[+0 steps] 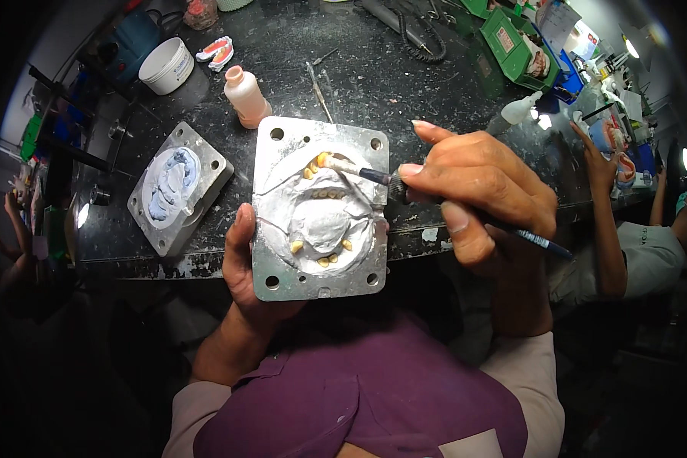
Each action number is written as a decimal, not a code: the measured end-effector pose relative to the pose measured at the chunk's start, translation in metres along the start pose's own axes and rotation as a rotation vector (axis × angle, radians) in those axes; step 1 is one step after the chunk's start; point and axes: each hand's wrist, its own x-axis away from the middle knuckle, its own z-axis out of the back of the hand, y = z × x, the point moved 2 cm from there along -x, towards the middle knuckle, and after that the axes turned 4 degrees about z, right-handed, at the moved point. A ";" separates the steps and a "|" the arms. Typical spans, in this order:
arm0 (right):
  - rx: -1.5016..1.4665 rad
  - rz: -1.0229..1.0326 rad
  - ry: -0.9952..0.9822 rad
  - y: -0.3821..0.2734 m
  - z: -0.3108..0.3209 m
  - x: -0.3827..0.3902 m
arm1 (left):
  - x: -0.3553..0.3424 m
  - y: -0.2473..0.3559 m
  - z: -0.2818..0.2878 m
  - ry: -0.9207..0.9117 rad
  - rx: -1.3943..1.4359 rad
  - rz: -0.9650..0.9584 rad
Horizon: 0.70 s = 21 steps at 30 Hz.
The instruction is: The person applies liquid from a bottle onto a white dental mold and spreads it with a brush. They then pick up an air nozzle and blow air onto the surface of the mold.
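Observation:
My left hand [244,256] is closed round the lower left side of a metal dental flask half [322,286], tilted up over the bench's near edge. White plaster [282,202] fills its round well, with several yellowish teeth [296,246] set in it. Between the fingers and thumb of my right hand [488,191] is a dark-handled brush [378,176]. Its pale tip rests at the teeth in the upper part of the plaster. Fingers of my left hand behind the flask are hidden.
Left on the dark bench [313,76] lies another flask half [214,191] with plaster. A pink bottle [246,95], a white tub [168,67], a denture model [215,53] and a thin metal tool [320,91] stand or lie beyond. Green bins [504,46] and a co-worker's arm [607,206] are at right.

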 end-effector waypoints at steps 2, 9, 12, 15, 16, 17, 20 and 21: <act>-0.049 -0.014 0.014 0.000 -0.002 0.001 | -0.001 0.000 0.001 -0.020 0.014 0.011; -0.190 -0.091 0.110 -0.001 0.010 0.002 | 0.018 0.013 0.008 0.080 -0.291 -0.023; -0.216 -0.079 0.105 -0.003 0.007 0.002 | 0.014 0.007 0.012 -0.134 -0.113 -0.044; -0.241 -0.055 0.041 0.003 0.016 0.003 | 0.020 0.019 -0.002 0.046 -0.652 -0.133; -0.241 -0.056 0.042 0.004 0.017 -0.001 | 0.021 0.020 -0.006 0.046 -0.653 -0.133; -0.228 -0.044 0.017 0.004 0.019 -0.007 | 0.022 0.022 -0.008 0.078 -0.646 -0.115; -0.214 -0.034 -0.018 -0.001 0.026 -0.017 | 0.021 0.023 -0.013 0.164 -0.625 -0.067; -0.233 -0.015 -0.079 0.001 0.030 -0.022 | 0.021 0.023 -0.015 0.194 -0.618 -0.051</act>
